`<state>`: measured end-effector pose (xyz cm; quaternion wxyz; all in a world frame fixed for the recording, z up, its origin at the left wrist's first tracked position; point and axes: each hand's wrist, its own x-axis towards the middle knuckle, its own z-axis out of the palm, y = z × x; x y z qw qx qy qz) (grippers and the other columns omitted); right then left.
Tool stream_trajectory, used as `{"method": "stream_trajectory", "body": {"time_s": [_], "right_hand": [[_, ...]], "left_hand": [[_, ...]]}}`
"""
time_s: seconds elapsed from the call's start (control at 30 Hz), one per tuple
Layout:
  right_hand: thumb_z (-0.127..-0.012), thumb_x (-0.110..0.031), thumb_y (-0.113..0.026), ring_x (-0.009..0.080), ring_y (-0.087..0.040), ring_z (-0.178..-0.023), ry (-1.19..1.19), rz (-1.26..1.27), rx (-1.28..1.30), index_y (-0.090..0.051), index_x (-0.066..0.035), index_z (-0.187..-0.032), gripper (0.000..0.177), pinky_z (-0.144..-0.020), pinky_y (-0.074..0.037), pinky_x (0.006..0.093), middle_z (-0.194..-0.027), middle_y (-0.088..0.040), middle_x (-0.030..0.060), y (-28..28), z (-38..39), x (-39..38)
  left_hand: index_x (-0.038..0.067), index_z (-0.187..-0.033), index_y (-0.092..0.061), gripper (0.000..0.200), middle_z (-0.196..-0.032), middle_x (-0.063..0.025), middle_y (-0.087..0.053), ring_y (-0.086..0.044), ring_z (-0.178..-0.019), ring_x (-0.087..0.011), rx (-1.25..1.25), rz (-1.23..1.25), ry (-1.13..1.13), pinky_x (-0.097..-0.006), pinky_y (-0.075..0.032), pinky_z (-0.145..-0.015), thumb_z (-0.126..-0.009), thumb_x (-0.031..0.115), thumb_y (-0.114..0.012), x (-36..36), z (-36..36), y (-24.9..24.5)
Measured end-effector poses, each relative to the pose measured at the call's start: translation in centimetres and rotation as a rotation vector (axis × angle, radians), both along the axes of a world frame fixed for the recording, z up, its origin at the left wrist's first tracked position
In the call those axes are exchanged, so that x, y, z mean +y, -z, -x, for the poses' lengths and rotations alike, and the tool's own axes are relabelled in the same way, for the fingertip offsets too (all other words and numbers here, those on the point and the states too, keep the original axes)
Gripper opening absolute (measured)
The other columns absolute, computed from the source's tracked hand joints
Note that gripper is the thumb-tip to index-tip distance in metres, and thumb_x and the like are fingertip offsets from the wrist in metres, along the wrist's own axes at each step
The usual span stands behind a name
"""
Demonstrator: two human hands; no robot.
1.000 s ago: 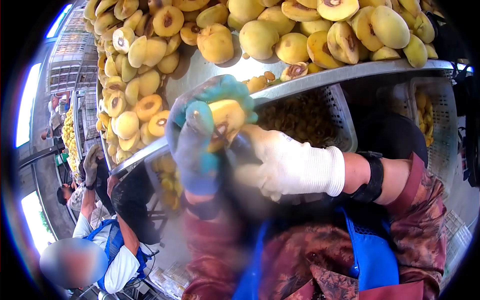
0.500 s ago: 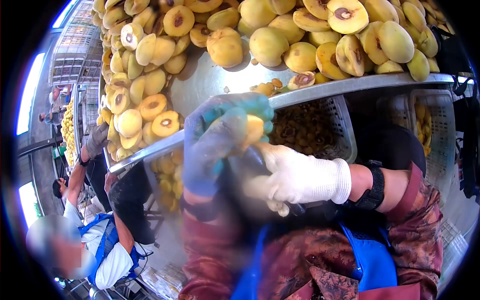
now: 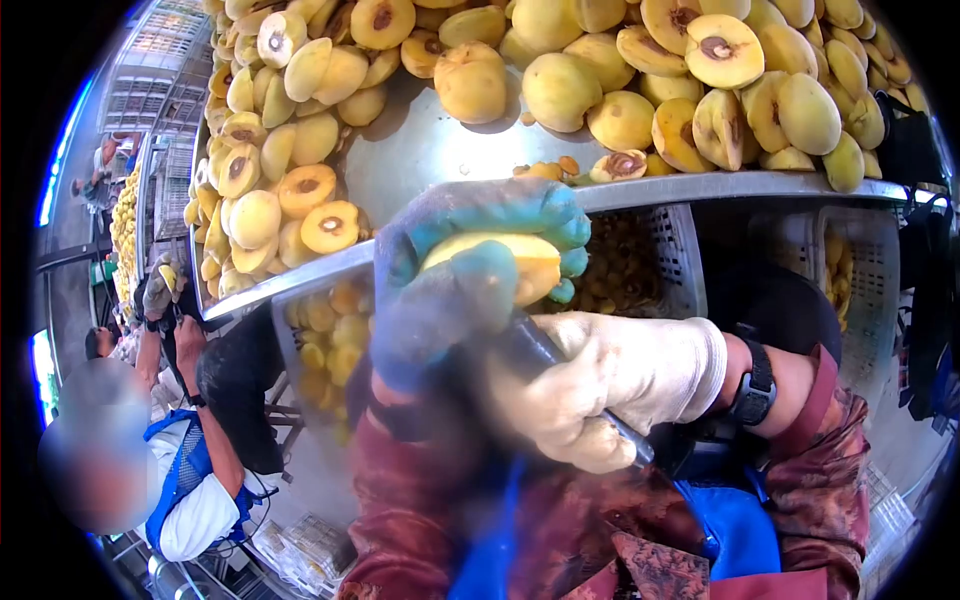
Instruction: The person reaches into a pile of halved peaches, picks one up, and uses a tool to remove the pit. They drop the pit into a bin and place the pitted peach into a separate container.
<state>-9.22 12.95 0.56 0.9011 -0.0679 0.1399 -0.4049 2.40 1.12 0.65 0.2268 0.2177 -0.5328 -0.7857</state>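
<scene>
My left hand (image 3: 470,270), in a grey and teal coated glove, is wrapped round a yellow peach half (image 3: 538,265) at the front edge of the metal table (image 3: 455,150). My right hand (image 3: 610,380), in a white knit glove, grips the black handle (image 3: 538,343) of a tool just below the peach half. The handle's rear end sticks out under the palm; the working end is hidden behind the left fingers, so its kind cannot be made out. The thumb side of my left hand is blurred.
Halved peaches (image 3: 330,228) are heaped along the table's left and back. Below its edge stand a crate (image 3: 683,250) of dark pits and scraps, a bin of peach pieces (image 3: 330,340) and another crate (image 3: 868,260). A co-worker (image 3: 205,470) sits at the left, holding a peach piece.
My right hand and the handle have shifted slightly down and right. More of the peach half shows in my left hand. The co-worker's hands have come together, and the view has shifted slightly.
</scene>
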Motion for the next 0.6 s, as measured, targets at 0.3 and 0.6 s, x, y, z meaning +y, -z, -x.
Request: {"method": "stream_trajectory", "body": {"time_s": [0.3, 0.6], "right_hand": [[-0.089, -0.017, -0.060, 0.0087, -0.047, -0.044, 0.156, 0.159, 0.482, -0.049, -0.005, -0.097, 0.019, -0.041, -0.039, 0.0247, -0.058, -0.047, -0.0028, -0.3, -0.5, -0.6], [-0.081, -0.017, -0.066, 0.0312, -0.067, -0.073, 0.238, 0.940, 1.765, -0.060, -0.004, -0.094, 0.019, -0.054, -0.050, 0.0355, -0.078, -0.064, 0.0140, 3.1, -1.0, -0.3]], "left_hand": [[-0.005, -0.122, -0.053, 0.066, -0.110, -0.0218, -0.064, -0.065, -0.096, -0.0335, 0.032, 0.151, -0.135, -0.0446, -0.058, -0.078, -0.096, 0.055, -0.044, -0.8, 0.5, 1.1], [-0.002, -0.114, -0.058, 0.047, -0.102, -0.0145, -0.066, -0.065, -0.093, -0.0249, -0.109, 0.449, -0.494, -0.0359, -0.055, -0.077, -0.086, 0.034, -0.069, -2.3, -4.3, -1.4]]}}
